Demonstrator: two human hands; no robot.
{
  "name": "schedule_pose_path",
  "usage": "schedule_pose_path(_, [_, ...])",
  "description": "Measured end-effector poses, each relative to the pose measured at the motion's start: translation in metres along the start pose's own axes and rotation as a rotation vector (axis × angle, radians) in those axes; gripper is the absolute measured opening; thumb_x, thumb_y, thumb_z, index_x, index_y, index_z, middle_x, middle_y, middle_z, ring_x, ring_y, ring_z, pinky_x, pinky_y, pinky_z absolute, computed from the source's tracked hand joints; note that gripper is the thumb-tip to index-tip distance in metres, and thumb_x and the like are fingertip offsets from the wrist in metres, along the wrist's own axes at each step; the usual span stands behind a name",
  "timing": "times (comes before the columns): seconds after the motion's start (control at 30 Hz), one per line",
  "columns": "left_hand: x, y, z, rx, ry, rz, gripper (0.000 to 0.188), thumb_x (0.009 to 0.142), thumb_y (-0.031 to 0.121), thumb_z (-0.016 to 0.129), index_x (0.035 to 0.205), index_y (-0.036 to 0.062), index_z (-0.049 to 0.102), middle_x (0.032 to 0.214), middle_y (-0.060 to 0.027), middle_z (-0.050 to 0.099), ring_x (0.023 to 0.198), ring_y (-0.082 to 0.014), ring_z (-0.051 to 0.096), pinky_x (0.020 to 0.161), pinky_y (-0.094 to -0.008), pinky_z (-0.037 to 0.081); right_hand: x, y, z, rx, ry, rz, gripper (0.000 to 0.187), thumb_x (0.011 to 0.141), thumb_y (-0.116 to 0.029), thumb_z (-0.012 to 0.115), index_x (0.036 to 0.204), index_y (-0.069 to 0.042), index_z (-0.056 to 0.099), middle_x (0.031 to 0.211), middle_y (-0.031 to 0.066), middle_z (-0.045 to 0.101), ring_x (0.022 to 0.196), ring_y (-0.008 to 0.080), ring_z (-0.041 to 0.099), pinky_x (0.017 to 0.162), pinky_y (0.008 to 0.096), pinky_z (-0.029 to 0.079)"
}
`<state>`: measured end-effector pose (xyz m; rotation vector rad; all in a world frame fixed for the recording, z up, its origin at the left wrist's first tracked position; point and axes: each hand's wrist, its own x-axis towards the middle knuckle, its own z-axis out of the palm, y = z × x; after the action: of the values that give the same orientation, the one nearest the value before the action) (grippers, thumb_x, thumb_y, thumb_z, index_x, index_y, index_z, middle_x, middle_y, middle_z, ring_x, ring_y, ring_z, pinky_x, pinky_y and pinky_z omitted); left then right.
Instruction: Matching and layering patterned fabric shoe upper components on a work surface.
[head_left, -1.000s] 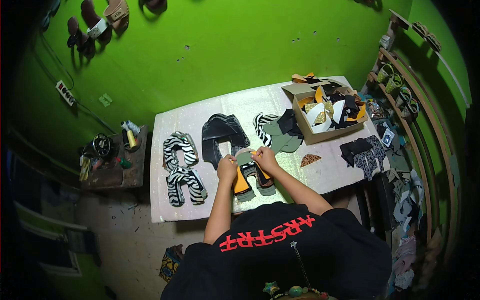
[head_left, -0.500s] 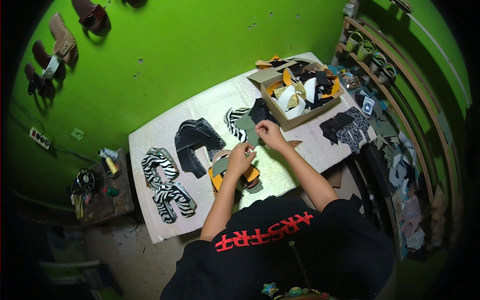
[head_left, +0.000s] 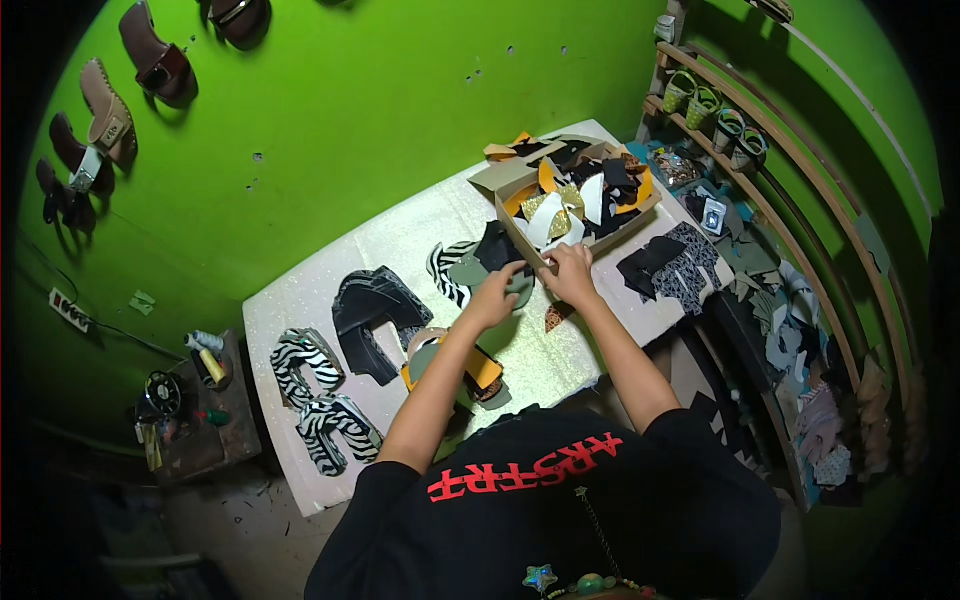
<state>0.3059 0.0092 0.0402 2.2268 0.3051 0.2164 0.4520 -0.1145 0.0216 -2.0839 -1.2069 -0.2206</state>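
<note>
Bright green walls (head_left: pixel 380 110) stand around a pale, glittery table (head_left: pixel 330 275), and from where I stand the eye goes to the grey-green pieces (head_left: pixel 468 271) lying past its middle, at twelve o'clock from the person in black. Matt and flat with rounded edges, they overlap in a loose fan, partly hidden by the left hand (head_left: pixel 497 293). I'd judge each one light, thin and bendable, soft rather than fragile, and apt to slide over its neighbours; a pinch on the free outer edge looks the surest hold. The left hand reaches over them, its index finger stretched forward; I cannot tell whether the fingers nip a piece. The right hand (head_left: pixel 570 275) bends in beside it, fingers curled and bunched against the near wall of an open box (head_left: pixel 625 228); what they pinch, if anything, I cannot make out. Going round from the green pieces, black pieces (head_left: pixel 494 243) lie at eleven o'clock, zebra-striped material (head_left: pixel 440 268) at nine, and that box, heaped with offcuts, at one to two. Grey-patterned pieces (head_left: pixel 693 272) lie at three o'clock, a leopard-spotted scrap (head_left: pixel 557 316) at four, an orange-and-dark stack (head_left: pixel 484 370) at seven. Black straps (head_left: pixel 365 335) and zebra-striped bundles (head_left: pixel 300 365) sit farther off, around eight.
</note>
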Motion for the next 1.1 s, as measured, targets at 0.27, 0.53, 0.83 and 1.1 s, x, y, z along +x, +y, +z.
schedule_pose_path(0.27, [0.002, 0.000, 0.002, 0.181, 0.000, -0.226, 0.059, 0.070, 0.006, 0.056, 0.124, 0.0159, 0.034, 0.115, -0.0225, 0.042, 0.104, -0.0401, 0.046, 0.088, -0.0404, 0.040, -0.018, -0.043, 0.005, 0.114, -0.183, 0.002, 0.023, 0.068, -0.013, 0.056, 0.088, -0.010, 0.065, 0.084, 0.0065, 0.058, 0.086, 0.0265, 0.050, 0.084, 0.0383, 0.033])
schedule_pose_path(0.53, [-0.002, -0.002, 0.010, 0.178, 0.199, -0.105, 0.055, 0.068, 0.030, 0.067, 0.112, 0.0068, 0.043, 0.121, -0.0213, 0.041, 0.109, -0.0371, 0.044, 0.091, -0.0390, 0.038, 0.035, -0.015, -0.015, 0.380, -0.018, 0.213, 0.019, 0.071, -0.006, 0.057, 0.089, 0.000, 0.060, 0.088, 0.0169, 0.056, 0.080, 0.0320, 0.056, 0.072, 0.0362, 0.045])
schedule_pose_path(0.83, [-0.001, 0.002, 0.020, 0.246, 0.339, -0.129, 0.041, 0.070, 0.023, 0.067, 0.105, 0.0083, 0.050, 0.127, -0.0142, 0.042, 0.114, -0.0366, 0.041, 0.094, -0.0397, 0.036, 0.077, 0.051, -0.030, -0.182, 0.037, 0.269, 0.038, 0.072, -0.001, 0.050, 0.109, -0.009, 0.055, 0.114, 0.0090, 0.049, 0.101, 0.0319, 0.045, 0.087, 0.0415, 0.039])
schedule_pose_path(1.1, [0.002, 0.007, 0.010, 0.176, 0.296, -0.163, 0.039, 0.064, 0.019, 0.072, 0.097, 0.0073, 0.054, 0.122, -0.0128, 0.047, 0.106, -0.0319, 0.049, 0.084, -0.0366, 0.042, 0.073, 0.051, -0.049, -0.151, -0.022, 0.236, 0.016, 0.069, -0.003, 0.057, 0.085, -0.005, 0.060, 0.092, 0.0127, 0.051, 0.089, 0.0324, 0.052, 0.074, 0.0399, 0.044])
